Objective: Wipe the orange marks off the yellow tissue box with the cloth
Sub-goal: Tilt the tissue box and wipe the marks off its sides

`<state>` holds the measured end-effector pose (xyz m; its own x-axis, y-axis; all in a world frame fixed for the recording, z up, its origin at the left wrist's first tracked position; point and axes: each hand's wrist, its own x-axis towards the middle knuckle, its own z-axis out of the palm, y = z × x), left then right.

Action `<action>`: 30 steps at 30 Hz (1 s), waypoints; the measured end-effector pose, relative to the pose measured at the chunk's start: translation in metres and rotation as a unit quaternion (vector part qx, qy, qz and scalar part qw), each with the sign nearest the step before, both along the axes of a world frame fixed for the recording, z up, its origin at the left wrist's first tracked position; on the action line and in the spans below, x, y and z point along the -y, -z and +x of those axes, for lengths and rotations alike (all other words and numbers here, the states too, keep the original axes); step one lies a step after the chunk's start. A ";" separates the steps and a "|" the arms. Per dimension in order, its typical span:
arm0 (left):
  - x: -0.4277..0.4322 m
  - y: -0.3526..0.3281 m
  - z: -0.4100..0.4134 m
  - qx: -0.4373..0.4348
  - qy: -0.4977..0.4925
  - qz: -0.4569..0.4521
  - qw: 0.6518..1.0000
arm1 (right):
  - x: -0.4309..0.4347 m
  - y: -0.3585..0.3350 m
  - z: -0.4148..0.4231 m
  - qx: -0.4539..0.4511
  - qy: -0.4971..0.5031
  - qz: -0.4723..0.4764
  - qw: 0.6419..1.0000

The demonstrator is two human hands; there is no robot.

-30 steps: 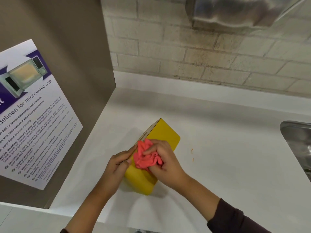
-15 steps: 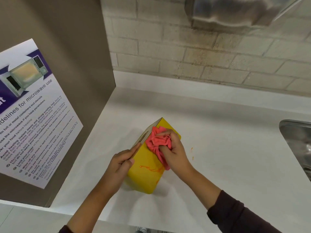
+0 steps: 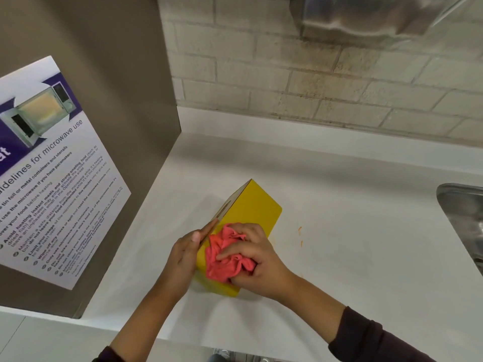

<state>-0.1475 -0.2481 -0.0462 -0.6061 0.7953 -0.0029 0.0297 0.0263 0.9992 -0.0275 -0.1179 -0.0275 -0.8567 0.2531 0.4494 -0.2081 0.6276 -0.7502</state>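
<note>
The yellow rectangular tissue box (image 3: 257,207) lies on the white countertop (image 3: 352,226). The right hand (image 3: 261,262) clenches a crumpled pink-red cloth (image 3: 222,262) and presses it onto the near end of the box's upper face. The left hand (image 3: 184,254), fingers straight, braces flat against the box's left side.

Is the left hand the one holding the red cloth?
No, the right hand grips the cloth on the tissue box, while the left hand rests against its side.
</note>
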 end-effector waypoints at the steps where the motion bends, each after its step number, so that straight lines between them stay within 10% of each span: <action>1: -0.001 -0.001 0.000 0.005 -0.001 0.000 1.000 | -0.001 0.005 0.002 -0.007 0.002 0.023 1.000; 7: 0.000 -0.002 0.002 0.012 0.000 0.033 0.999 | -0.019 0.027 0.013 0.000 0.089 0.061 0.994; 16: -0.003 -0.003 0.001 0.019 0.038 0.011 0.999 | -0.041 0.024 -0.008 -0.022 0.264 -0.140 0.954; 22: -0.004 -0.005 0.005 0.022 0.026 0.006 0.999 | -0.044 0.007 -0.023 -0.033 0.279 -0.256 0.925; 30: -0.009 -0.001 0.007 0.043 -0.027 0.009 0.999 | -0.009 -0.009 -0.021 -0.047 0.176 -0.166 0.969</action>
